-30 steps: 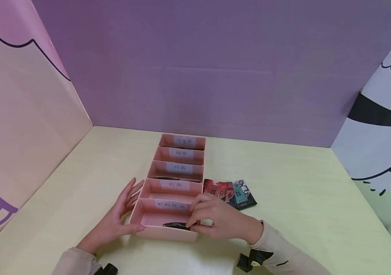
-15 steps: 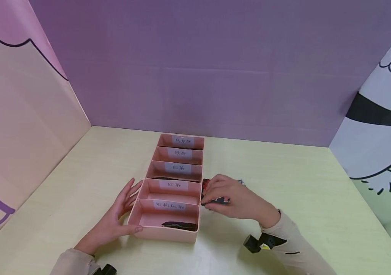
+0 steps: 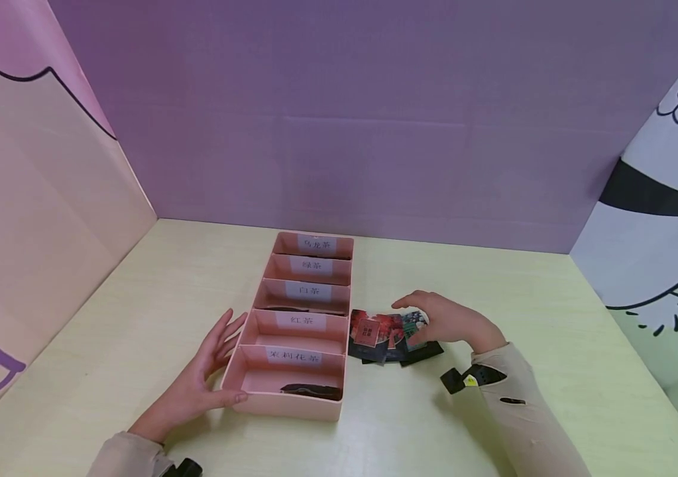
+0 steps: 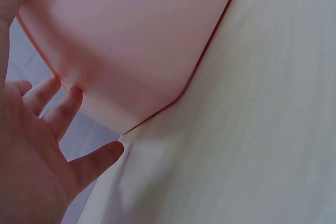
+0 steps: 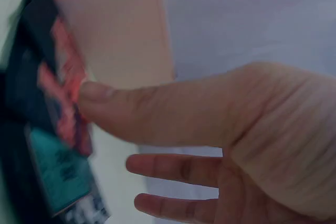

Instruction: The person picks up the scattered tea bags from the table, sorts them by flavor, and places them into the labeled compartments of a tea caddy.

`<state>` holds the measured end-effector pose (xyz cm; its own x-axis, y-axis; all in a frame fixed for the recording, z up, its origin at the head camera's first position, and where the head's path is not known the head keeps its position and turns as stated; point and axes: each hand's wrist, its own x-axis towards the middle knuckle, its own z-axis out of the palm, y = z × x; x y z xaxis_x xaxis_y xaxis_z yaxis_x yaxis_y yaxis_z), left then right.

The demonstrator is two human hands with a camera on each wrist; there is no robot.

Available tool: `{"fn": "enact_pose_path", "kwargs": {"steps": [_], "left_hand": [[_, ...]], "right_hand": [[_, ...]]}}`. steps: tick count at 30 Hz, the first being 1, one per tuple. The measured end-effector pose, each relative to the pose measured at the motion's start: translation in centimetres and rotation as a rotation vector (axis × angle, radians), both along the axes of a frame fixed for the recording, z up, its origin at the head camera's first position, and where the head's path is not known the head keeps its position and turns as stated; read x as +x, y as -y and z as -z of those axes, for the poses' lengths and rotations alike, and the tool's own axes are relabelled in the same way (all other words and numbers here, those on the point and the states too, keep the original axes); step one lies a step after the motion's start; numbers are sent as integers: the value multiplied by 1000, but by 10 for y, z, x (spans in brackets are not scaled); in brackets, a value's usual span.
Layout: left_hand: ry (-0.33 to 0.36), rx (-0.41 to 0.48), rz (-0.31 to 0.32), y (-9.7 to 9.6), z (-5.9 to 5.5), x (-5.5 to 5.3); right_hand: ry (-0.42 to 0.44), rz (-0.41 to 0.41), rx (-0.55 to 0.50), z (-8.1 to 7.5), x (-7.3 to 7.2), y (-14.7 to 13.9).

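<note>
A long pink divided box with paper labels in its compartments stands on the table. My left hand rests against its near left side, fingers extended along the wall and thumb at the front corner; the left wrist view has fingertips touching the pink wall. A dark tea sachet lies in the front compartment. Right of the box, overlapping dark sachets with red print lie beside one with a teal label. Over the teal one hovers my right hand, fingers spread, holding nothing; it partly hides that sachet.
Dark sachet edges show in the middle compartment. A purple panel closes the back, with printed panels at left and right. Bare tabletop lies to the right of the sachets.
My right hand let go of the sachet in the front compartment, moved over the sachets beside the box, then shifted right, uncovering the red-printed ones. My left hand stayed at the box.
</note>
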<state>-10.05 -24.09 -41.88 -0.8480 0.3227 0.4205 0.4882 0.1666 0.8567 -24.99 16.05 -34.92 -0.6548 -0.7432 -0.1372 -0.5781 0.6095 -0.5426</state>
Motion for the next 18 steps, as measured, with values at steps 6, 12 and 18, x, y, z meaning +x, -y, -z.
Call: {"fn": "enact_pose_path", "kwargs": {"steps": [6, 12, 18], "left_hand": [[18, -9, -11, 1, 0, 0], [36, -22, -27, 0, -1, 1], [59, -33, -44, 0, -1, 2]], "right_hand": [[72, 54, 6, 19, -12, -4], [79, 81, 3, 29, -17, -7], [104, 169, 17, 31, -22, -12]]}}
